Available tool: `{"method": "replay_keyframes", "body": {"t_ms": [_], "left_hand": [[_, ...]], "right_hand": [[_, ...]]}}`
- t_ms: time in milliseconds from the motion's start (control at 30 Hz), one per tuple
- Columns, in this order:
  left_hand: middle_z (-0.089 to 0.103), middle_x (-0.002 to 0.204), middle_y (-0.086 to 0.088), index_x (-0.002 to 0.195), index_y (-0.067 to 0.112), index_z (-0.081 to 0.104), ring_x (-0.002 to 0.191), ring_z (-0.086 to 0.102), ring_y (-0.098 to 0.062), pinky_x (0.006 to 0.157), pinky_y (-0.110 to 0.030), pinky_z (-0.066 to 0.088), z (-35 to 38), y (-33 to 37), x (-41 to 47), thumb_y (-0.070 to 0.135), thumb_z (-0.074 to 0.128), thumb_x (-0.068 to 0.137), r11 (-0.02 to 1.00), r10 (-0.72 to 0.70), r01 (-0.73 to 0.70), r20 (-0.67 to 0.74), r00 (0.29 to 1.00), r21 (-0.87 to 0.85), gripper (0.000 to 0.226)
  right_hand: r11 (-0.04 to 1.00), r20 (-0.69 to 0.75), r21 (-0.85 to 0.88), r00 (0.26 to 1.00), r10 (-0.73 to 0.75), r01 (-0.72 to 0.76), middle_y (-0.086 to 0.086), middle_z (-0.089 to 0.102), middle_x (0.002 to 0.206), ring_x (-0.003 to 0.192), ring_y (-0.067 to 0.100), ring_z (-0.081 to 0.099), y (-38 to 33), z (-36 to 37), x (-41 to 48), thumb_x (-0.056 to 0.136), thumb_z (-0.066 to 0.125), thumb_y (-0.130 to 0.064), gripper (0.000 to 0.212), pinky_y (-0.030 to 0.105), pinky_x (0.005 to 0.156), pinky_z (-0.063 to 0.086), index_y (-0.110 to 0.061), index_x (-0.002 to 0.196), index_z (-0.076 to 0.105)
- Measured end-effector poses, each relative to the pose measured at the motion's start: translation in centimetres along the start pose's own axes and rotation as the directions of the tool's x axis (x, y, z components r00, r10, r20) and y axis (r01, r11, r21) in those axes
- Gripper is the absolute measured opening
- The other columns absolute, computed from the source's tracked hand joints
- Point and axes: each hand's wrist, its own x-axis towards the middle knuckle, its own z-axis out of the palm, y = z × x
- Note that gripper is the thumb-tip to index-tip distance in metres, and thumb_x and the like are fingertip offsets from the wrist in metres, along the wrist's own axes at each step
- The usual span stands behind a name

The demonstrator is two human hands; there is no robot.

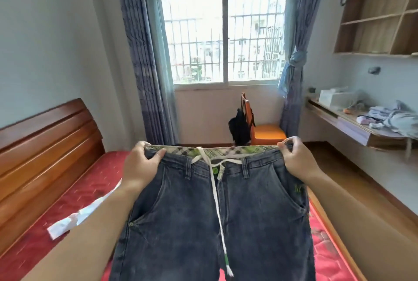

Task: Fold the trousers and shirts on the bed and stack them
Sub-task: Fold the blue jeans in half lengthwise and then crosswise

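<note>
In the head view, a person holds up a pair of dark blue jeans (203,224) in the middle of the picture, near the camera. The front of the jeans faces the person. The left hand (142,163) grips the left corner of the waistband, with the thumb on the front and the fingers curled over the top edge. The right hand (296,158) pinches the right corner the same way. The waistband is pulled straight between the two hands. A green checked lining shows inside the top. A white drawstring (217,201) hangs down the front from the middle of the waistband. The legs of the jeans hang down past the bottom of the picture.

Under the jeans is a bed (86,190) with a red mattress. Its brown wooden headboard (45,145) stands on the left. A crumpled white strip (74,219) lies on the mattress to the left of the jeans; I cannot tell if it is cloth or paper.

Far away is a big window (224,38) with blue-grey curtains (144,54) on both sides. Below it stands an orange chair (267,133) with a black bag (239,129) hanging on its back. On the right, a wooden desk (352,129) holds a loose pile of pale clothes (389,117) and a white box (334,97). Wooden shelves (380,20) hang on the wall above the desk.
</note>
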Motion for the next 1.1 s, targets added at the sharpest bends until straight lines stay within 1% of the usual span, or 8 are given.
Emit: {"method": "replay_keyframes", "body": {"t_ms": [133, 267, 367, 533, 733, 900, 1033, 1100], "left_hand": [[0.061, 0.083, -0.007, 0.094, 0.005, 0.053, 0.081, 0.057, -0.028, 0.073, -0.034, 0.041, 8.3, -0.8, 0.1, 0.032, 0.066, 0.085, 0.984, -0.137, 0.135, -0.008, 0.991, -0.119, 0.031], [0.061, 0.079, 0.004, 0.092, 0.016, 0.053, 0.073, 0.058, -0.01, 0.064, -0.015, 0.039, 17.8, 1.1, -0.3, 0.03, 0.065, 0.086, 0.979, -0.054, 0.075, 0.114, 0.992, -0.189, 0.02], [0.068, 0.093, -0.001, 0.1, 0.019, 0.057, 0.086, 0.065, -0.015, 0.077, -0.029, 0.051, 24.3, 2.0, -1.4, 0.021, 0.061, 0.09, 0.903, -0.102, 0.215, 0.301, 0.948, -0.372, 0.011], [0.07, 0.098, -0.001, 0.103, 0.032, 0.06, 0.094, 0.066, -0.015, 0.082, -0.033, 0.052, 27.7, 0.5, -1.0, 0.039, 0.065, 0.084, 0.753, -0.139, 0.379, 0.433, 0.891, -0.538, 0.021], [0.062, 0.097, 0.015, 0.107, 0.027, 0.054, 0.093, 0.058, 0.0, 0.083, -0.01, 0.042, 24.9, 2.6, 5.2, 0.009, 0.049, 0.094, 0.894, 0.026, 0.069, 0.207, 0.978, -0.442, 0.023], [0.056, 0.097, 0.029, 0.11, 0.033, 0.049, 0.091, 0.05, 0.014, 0.079, -0.001, 0.035, 17.8, 9.1, 11.7, 0.014, 0.039, 0.099, 0.827, 0.312, -0.277, -0.011, 0.95, -0.49, 0.024], [0.054, 0.091, 0.034, 0.107, 0.038, 0.046, 0.087, 0.05, 0.015, 0.075, 0.0, 0.034, 12.2, 13.0, 15.8, 0.027, 0.033, 0.097, 0.78, 0.429, -0.479, -0.213, 0.878, -0.401, 0.02], [0.054, 0.083, 0.026, 0.116, 0.029, 0.046, 0.079, 0.052, 0.014, 0.068, -0.004, 0.036, 9.9, 13.5, 17.1, 0.031, 0.033, 0.098, 0.796, 0.447, -0.516, -0.266, 0.854, -0.316, 0.022]], "right_hand": [[0.992, -0.016, 0.063, 0.994, 0.108, -0.107, 0.007, 0.06, 0.089, 0.087, 0.028, 0.056, 4.4, 2.8, 3.1, 0.097, 0.047, -0.029, 0.023, 0.033, 0.072, 0.037, -0.007, 0.105, 0.05], [0.987, -0.037, 0.157, 0.999, -0.027, 0.032, 0.0, 0.063, 0.086, 0.079, 0.014, 0.059, 5.2, 7.6, 4.9, 0.089, 0.062, -0.026, 0.022, 0.023, 0.07, 0.044, -0.009, 0.1, 0.054], [0.951, 0.204, 0.308, 0.978, -0.051, -0.015, -0.017, 0.063, 0.084, 0.079, -0.003, 0.062, 5.5, 12.2, 4.8, 0.084, 0.069, -0.023, 0.015, 0.01, 0.068, 0.046, -0.025, 0.095, 0.059], [0.797, 0.558, 0.5, 0.83, 0.002, -0.339, 0.008, 0.056, 0.12, 0.108, 0.018, 0.057, 7.5, 16.0, 6.2, 0.096, 0.038, -0.001, 0.034, 0.035, 0.097, 0.046, -0.019, 0.108, 0.063], [0.925, 0.119, 0.354, 0.975, -0.189, 0.136, -0.007, 0.048, 0.117, 0.107, 0.011, 0.051, 6.3, 13.6, 12.4, 0.091, 0.056, -0.011, 0.028, 0.036, 0.093, 0.048, -0.026, 0.114, 0.062], [0.877, -0.038, 0.412, 0.966, -0.255, 0.247, -0.01, 0.038, 0.125, 0.11, -0.02, 0.034, -0.5, 10.6, 17.2, 0.096, 0.049, -0.029, 0.044, -0.002, 0.092, 0.024, -0.035, 0.137, 0.036], [0.795, -0.017, 0.535, 0.945, -0.327, 0.285, -0.011, 0.036, 0.141, 0.121, 0.01, 0.045, -8.2, 8.7, 18.0, 0.101, 0.036, -0.027, 0.052, 0.026, 0.093, 0.041, -0.028, 0.148, 0.017], [0.762, -0.077, 0.554, 0.932, -0.353, 0.334, -0.012, 0.032, 0.147, 0.129, 0.006, 0.041, -11.5, 7.9, 17.0, 0.099, 0.043, -0.026, 0.055, 0.033, 0.102, 0.04, -0.032, 0.148, 0.019]]}}
